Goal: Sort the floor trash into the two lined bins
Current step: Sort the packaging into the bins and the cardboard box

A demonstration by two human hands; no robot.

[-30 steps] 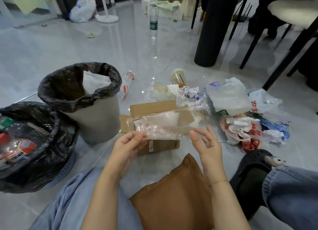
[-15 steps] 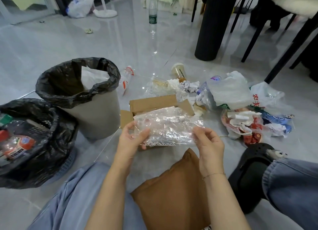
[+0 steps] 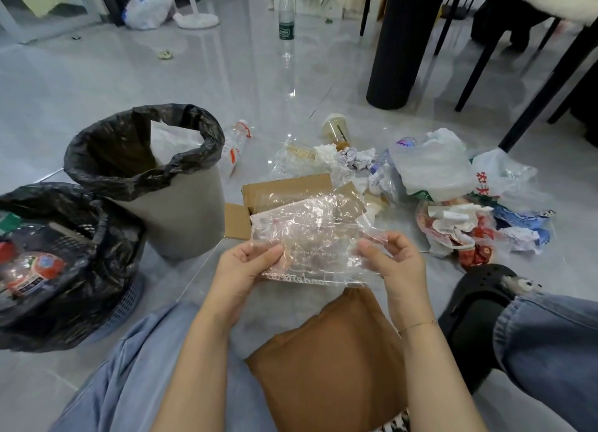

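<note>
Fingertips behind clear plastic bag, print unreadable

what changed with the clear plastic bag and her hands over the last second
Both hands closed on the clear plastic bag: a second ago the fingers were open at its lower edge; now the left hand and right hand pinch its sides, holding it spread and nearer the body. The bins, box and trash pile stayed put.

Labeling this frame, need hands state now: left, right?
Left hand: pinching the left edge of the clear plastic bag.
Right hand: pinching the bag's right edge.
</note>
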